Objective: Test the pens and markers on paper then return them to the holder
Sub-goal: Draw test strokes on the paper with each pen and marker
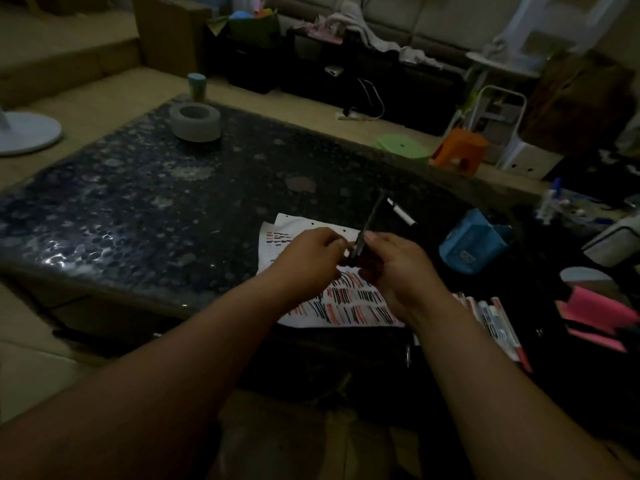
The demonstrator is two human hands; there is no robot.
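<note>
Right hand [398,268]: curled, gripping dark pen [372,216] | left hand [311,252]: pinching its lower end | paper [349,308] beneath both.

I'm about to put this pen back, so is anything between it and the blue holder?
Nothing visible: only dark table lies between the pen and the blue holder to its right. The loose marker lies farther back.

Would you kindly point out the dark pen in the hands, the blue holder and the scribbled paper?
dark pen [373,214]: head view, on its free upper shaft.
blue holder [472,244]: head view, on its side wall.
scribbled paper [353,308]: head view, on its marked lower part.
</note>
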